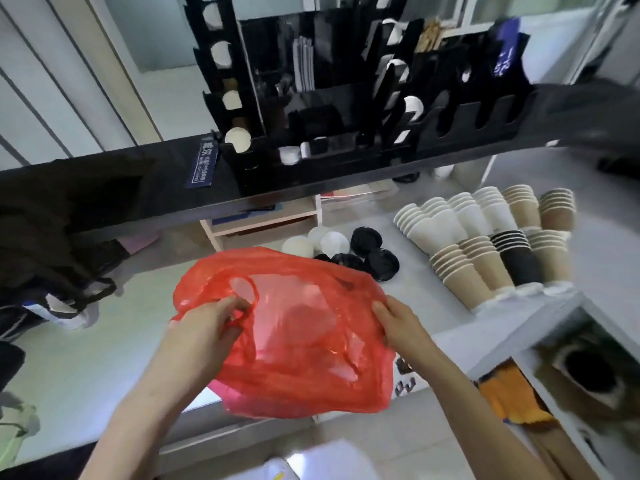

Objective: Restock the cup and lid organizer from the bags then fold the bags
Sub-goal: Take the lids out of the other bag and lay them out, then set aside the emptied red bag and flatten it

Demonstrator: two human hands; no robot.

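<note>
Pale surface (104,358) is lying under your hands. Your left hand (207,327) is pinching the red plastic bag (294,341) by its handle loop; your right hand (398,323) is gripping its opposite edge. Beyond them, lids (346,247), stacked paper cups (485,237) and the black organizer (346,98) are sitting.

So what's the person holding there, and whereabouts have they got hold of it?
A red plastic bag, with both hands: the left hand grips it at a handle loop, the right hand holds its right edge.
</note>
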